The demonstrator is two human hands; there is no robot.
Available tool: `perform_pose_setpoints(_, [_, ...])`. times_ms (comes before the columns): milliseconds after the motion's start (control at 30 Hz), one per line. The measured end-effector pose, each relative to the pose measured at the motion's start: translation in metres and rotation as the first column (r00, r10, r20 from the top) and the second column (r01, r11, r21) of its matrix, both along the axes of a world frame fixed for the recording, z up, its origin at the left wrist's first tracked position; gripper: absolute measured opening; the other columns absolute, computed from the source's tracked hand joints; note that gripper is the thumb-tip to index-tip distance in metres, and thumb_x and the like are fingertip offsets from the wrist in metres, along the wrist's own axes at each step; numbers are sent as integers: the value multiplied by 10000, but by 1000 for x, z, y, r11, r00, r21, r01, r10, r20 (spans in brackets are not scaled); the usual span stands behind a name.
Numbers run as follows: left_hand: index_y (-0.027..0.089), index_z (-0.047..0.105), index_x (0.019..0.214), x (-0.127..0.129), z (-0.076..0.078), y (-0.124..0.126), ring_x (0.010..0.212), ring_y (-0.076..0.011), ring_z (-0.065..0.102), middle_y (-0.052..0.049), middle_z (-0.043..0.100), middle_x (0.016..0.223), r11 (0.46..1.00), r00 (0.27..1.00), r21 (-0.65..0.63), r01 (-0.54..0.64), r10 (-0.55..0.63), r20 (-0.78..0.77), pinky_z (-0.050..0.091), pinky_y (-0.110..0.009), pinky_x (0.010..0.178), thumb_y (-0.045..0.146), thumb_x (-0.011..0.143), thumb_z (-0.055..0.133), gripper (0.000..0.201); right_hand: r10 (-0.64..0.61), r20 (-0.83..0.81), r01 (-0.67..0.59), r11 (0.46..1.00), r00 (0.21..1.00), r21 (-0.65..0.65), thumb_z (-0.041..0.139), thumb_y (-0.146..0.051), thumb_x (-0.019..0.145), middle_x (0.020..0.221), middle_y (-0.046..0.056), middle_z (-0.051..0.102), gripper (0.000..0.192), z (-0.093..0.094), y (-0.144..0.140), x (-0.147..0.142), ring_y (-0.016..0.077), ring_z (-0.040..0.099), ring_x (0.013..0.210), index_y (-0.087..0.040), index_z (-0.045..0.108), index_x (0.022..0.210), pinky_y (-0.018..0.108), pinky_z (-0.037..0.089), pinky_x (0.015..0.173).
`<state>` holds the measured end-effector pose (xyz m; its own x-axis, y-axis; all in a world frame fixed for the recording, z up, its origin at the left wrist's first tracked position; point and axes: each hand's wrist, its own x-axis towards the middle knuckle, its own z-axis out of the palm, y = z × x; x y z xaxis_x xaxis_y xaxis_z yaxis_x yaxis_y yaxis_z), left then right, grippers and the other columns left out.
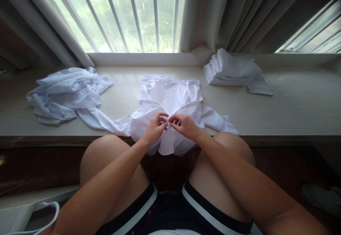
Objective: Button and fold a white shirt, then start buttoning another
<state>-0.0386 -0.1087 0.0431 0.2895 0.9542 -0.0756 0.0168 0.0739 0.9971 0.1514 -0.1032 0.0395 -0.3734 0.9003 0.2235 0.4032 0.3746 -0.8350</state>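
Head view: my left hand point(155, 126) and right hand point(183, 125) pinched closed on white shirt point(170, 103) front, fingertips meeting at placket. Shirt spread on worktop point(293, 110) edge, hem hanging toward knees, keeping fabric flat. Crumpled shirts point(64, 94) left; folded stack point(231, 69) right.

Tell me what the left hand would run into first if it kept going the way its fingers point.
The left hand points inward, toward the right hand. It would meet those fingertips almost at once, with only a pinch of the white shirt between them. Both hands pinch the same fold.

Crumpled shirts point(64, 94) lie left, folded stack point(230, 69) right, on the ledge point(293, 103).
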Motion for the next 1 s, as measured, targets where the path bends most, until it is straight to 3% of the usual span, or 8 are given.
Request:
perform_pose_setpoints(733, [201,584,1181,-6,9,0,643,-92,544,33,598,776,997,984,-40,62,-54,167,408,-223,599,340,817,795,444,25,-149,-40,994,989,-100,684,-315,899,901,23,711,164,13,-4,6,130,637,785,-181,713,990,245,517,713])
perform_pose_setpoints(1000, [236,484,1102,-8,11,-1,590,-76,518,56,629,730,991,960,-99,85,-55,273,365,-213,574,340,803,821,462,26,-282,-82,979,959,-187,735,-366,885,928,32,707,224,11,-4,7,142,636,822,-180,720,1009,255,517,738])
